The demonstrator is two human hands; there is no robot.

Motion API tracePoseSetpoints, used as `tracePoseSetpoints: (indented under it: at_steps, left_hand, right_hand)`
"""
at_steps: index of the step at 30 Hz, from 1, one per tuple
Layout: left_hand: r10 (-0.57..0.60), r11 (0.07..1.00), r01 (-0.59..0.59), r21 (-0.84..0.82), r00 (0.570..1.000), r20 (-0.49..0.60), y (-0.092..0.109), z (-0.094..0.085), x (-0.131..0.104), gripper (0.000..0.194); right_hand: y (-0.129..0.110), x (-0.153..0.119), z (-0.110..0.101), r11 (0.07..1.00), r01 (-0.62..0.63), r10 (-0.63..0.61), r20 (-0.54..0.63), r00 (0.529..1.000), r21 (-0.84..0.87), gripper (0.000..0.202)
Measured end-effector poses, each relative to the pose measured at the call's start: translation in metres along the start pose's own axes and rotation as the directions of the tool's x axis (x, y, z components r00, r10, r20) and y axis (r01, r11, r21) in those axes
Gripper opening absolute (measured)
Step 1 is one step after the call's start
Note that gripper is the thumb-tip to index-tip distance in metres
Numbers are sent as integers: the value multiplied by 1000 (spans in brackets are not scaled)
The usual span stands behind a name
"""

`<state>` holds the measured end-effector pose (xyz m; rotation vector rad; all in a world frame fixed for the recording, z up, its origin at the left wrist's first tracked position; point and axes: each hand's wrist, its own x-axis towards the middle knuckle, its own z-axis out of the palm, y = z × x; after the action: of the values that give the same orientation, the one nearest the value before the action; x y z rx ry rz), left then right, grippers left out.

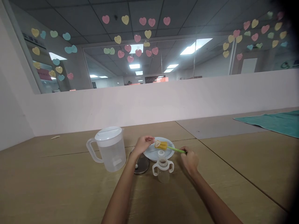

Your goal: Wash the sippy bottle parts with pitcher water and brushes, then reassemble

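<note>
Right hand (190, 160) gripping green handle (177, 150) of yellow brush (162, 145) over plate (155, 153); left hand (144, 144), apart from right, apparently pinching clear nipple (157, 143) at brush tip. Bottle (163, 174) standing in front.

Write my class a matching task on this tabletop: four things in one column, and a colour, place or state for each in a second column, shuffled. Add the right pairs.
1. Pitcher
2. Brush
3. Bottle
4. Cloth

A. Teal, lying at the far right
B. Has a white handle on each side
C. Lidded, standing to the left of both hands
D. Held by its green handle in the right hand

Right pairs: 1-C, 2-D, 3-B, 4-A
</note>
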<state>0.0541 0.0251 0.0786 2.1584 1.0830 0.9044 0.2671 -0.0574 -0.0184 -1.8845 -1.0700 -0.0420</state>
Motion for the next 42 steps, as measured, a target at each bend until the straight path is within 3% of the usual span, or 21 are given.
tracePoseSetpoints:
  at_steps: [3, 6, 11, 15, 19, 25, 27, 29, 31, 33, 38, 42]
  left_hand:
    - [-48, 951, 74, 299, 994, -94, 5, -6, -2, 23]
    - [-108, 887, 146, 438, 988, -110, 10, -16, -9, 22]
    - [-303, 733, 183, 656, 950, 74, 18, -30, -26, 8]
    - [-424, 646, 165, 745, 890, 170, 24, -34, -33, 9]
    - [-485, 585, 166, 794, 856, 178, 25, -32, -29, 15]
    - [-562, 556, 183, 811, 802, 205, 14, -23, -24, 9]
    - [-530, 561, 181, 808, 828, 183, 15, -23, -25, 14]
    - [-438, 592, 159, 790, 887, 149, 19, -20, -26, 20]
    - [-313, 656, 105, 748, 939, 142, 23, -12, -25, 24]
    - [-190, 741, 19, 672, 965, 182, 24, 4, -23, 28]
    - [-5, 896, -144, 421, 943, 332, 2, 50, -9, 27]
    - [9, 929, -140, 342, 933, 359, -20, 64, 0, 23]
  right_hand:
    - [-1, 0, 0, 1000, 1, -1, -5, 1000, -3, 28]
    - [-1, 1, -2, 999, -33, 33, -12, 999, 24, 29]
    - [0, 2, -4, 998, -47, 48, -20, 999, 52, 31]
    - [-1, 0, -4, 999, -21, 21, -10, 1000, 46, 31]
    - [-2, -1, -4, 999, -3, 3, -5, 1000, 44, 30]
    - [-1, 0, -3, 1000, 1, -1, -11, 1000, 27, 30]
    - [-1, 0, -2, 999, 13, -12, -26, 1000, 33, 31]
    - [0, 0, -2, 999, 24, -23, -31, 999, 36, 31]
    - [0, 0, -2, 999, 22, -21, -25, 999, 28, 31]
    - [0, 0, -2, 1000, 22, -22, -24, 999, 19, 31]
    - [4, 1, 0, 999, 33, -31, -79, 996, 23, 31]
    - [7, 2, 1, 999, 27, -25, -84, 996, 24, 31]
